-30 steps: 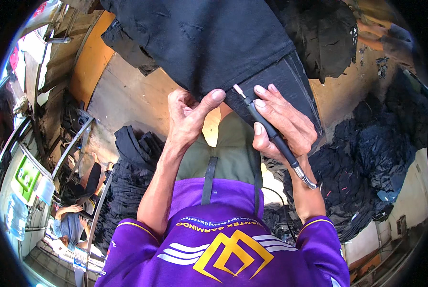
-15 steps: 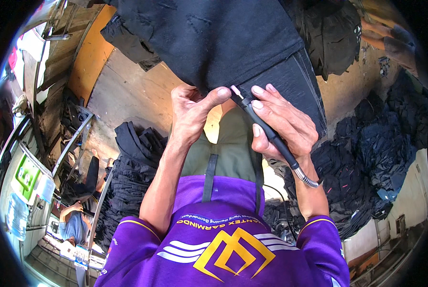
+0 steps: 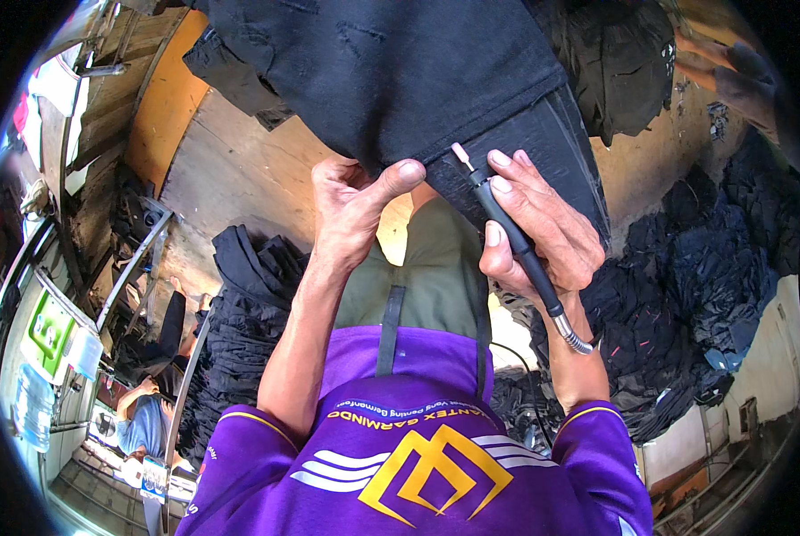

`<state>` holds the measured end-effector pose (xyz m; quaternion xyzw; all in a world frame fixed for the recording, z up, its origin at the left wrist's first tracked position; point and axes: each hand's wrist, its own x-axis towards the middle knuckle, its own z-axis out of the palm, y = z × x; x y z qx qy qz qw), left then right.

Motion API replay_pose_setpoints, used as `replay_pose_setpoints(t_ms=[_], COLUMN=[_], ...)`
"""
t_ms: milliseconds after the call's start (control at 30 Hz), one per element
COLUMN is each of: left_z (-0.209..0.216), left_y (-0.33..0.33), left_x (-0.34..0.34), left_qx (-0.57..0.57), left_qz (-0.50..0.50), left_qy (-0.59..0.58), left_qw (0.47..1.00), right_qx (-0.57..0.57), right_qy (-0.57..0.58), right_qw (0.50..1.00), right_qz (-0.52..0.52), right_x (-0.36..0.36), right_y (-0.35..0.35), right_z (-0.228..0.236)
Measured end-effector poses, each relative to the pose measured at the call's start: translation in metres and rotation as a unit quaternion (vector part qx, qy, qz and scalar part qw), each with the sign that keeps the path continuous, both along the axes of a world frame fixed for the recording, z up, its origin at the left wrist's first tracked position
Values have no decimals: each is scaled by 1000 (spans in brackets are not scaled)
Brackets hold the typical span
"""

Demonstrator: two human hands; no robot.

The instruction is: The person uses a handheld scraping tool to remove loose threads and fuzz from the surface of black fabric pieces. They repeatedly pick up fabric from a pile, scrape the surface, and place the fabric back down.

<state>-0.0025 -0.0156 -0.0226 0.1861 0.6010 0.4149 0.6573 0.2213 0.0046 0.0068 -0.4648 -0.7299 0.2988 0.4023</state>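
A pair of black jeans (image 3: 400, 80) is drawn over a flat dark board (image 3: 552, 134), whose bare scuffed end shows at the right. My left hand (image 3: 351, 210) is closed on the near edge of the cloth, thumb on top and fingers hidden beneath it. Between the thumb and fingers of my right hand (image 3: 552, 223) is a slim black rotary grinder (image 3: 512, 227) with a small pink grinding tip. Its tip points away from me, close beside the jeans' edge and over the board; a metal spring sleeve trails from its rear.
Dark garments lie heaped at the left (image 3: 248, 295) and in a large pile at the right (image 3: 677, 286). More dark cloth (image 3: 619, 71) hangs beyond the board. A thin cable (image 3: 527, 362) runs by my right leg. Other people are at the far left and upper right.
My right hand has shifted a little right, carrying the grinder's tip away from the jeans' corner by my left thumb. My left hand has moved slightly left, still gripping the cloth.
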Motion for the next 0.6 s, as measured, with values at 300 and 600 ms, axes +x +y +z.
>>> replay_pose_setpoints(t_ms=[300,600], left_z=[-9,-3], left_y=[-6,-3], left_x=[-6,0], left_qx=[29,15], left_qz=[-17,5], left_qy=[-1,1], left_qw=[999,1000], right_qx=[4,15], right_qy=[-5,-9], right_qw=[1000,998], right_qz=[-27,-58], right_x=[3,6], right_y=[0,0], right_z=[0,-6])
